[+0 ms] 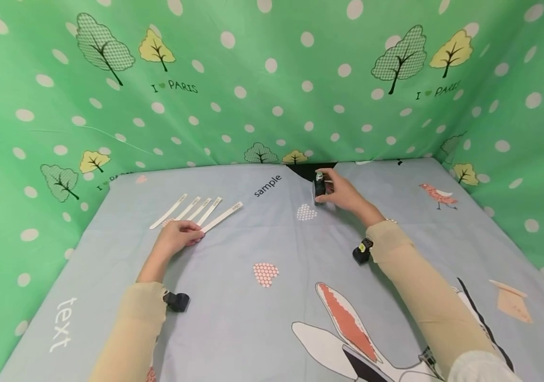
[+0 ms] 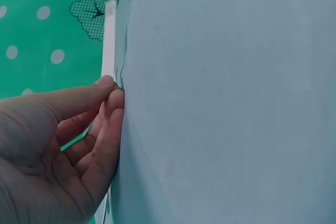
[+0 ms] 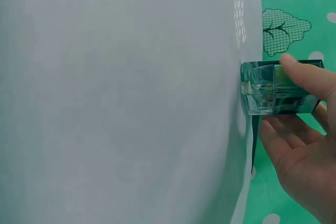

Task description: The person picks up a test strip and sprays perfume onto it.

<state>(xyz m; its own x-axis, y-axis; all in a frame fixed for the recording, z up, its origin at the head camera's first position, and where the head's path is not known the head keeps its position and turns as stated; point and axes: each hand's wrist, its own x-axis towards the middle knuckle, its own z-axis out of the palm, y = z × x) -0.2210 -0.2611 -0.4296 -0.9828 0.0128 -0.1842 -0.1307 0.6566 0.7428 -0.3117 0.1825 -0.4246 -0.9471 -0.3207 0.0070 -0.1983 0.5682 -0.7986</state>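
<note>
Strip (image 1: 223,217) pinched in left hand (image 1: 180,236); right hand (image 1: 343,193) grips bottle (image 3: 275,97) near bench's (image 1: 234,318) far edge. Likely pick-up step; next move probably needs strip lifted.

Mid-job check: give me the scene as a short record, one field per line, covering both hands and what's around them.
Left hand: pinches a long, thin white strip
Right hand: grips a small, boxy, clear-and-dark glass bottle with a silvery top
Held strip and bottle: apart
Other strips: four, white and thin, left of the held one
Surface: grey-blue printed cloth
Backdrop: green cloth with white dots
</note>
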